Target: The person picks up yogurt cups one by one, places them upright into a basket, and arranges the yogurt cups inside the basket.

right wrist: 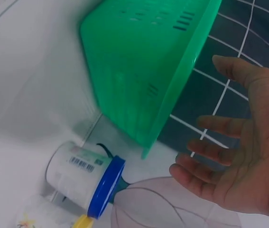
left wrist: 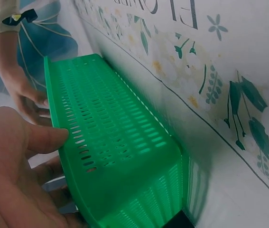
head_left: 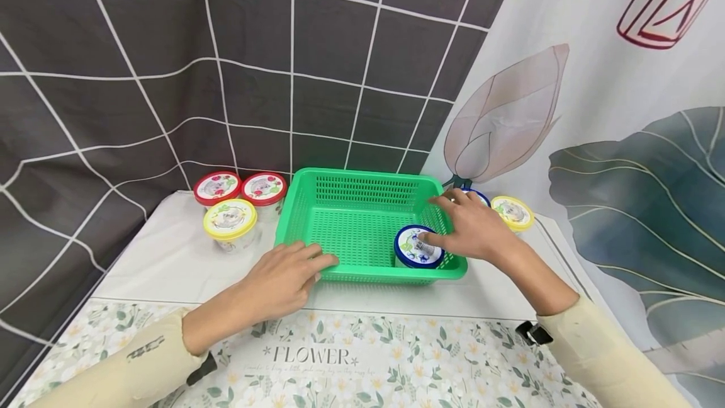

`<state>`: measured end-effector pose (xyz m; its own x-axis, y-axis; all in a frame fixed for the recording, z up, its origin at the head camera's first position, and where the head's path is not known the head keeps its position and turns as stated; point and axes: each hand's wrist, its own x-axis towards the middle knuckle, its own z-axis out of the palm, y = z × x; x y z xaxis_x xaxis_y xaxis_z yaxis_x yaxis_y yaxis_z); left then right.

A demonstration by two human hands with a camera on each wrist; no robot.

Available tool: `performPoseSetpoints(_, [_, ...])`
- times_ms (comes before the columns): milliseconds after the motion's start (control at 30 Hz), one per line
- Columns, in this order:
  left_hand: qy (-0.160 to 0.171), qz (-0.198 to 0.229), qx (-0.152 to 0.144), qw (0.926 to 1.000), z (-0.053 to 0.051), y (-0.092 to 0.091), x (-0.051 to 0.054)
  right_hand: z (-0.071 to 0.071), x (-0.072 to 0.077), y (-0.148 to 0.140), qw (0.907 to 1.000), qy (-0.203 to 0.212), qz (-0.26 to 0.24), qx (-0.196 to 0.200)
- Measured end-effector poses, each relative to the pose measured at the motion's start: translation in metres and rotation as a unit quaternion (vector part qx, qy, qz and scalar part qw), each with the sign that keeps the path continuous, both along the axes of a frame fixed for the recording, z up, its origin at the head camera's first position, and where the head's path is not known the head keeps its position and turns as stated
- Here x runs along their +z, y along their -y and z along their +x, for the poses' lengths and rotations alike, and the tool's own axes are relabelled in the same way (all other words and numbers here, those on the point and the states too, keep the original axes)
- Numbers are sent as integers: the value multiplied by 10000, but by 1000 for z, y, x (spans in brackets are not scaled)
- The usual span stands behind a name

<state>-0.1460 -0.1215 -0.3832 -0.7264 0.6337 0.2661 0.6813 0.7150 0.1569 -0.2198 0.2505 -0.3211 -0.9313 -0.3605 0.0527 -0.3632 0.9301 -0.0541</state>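
Observation:
A green plastic basket point(head_left: 362, 274) stands in the middle of the table. My left hand point(head_left: 286, 276) holds its near rim toward the left, the thumb against the outer wall and the fingers over the rim in the left wrist view. Inside the basket's near right corner sits a tub with a blue lid point(head_left: 416, 250). Above the basket's right end is my right hand point(head_left: 470, 225), its fingers spread and apart, with nothing held in the right wrist view. Partly hidden behind that hand, a second blue-lidded tub point(right wrist: 84, 175) stands outside the basket.
Left of the basket stand two red-lidded tubs point(head_left: 217, 186) and a yellow-lidded tub point(head_left: 230, 222). Another yellow-lidded tub point(head_left: 513, 213) is at the far right. A dark checked curtain point(head_left: 255, 99) hangs behind the table, with a flowered cloth point(head_left: 351, 357) along the front.

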Motion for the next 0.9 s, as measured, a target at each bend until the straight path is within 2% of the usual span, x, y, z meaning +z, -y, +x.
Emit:
performPoseSetpoints(333, [-38,-20,-6,10000,-1,0,-1,-4,2,-16,9995,92,-91,-304])
performPoseSetpoints(633, [-20,37,-16,10000,-1,0,-1,-6,5,-31,9990,194,19,-414])
performPoseSetpoints(900, [-169,40,-34,9998,-1,0,-3,-11,3,-41,9981,242,51,-561])
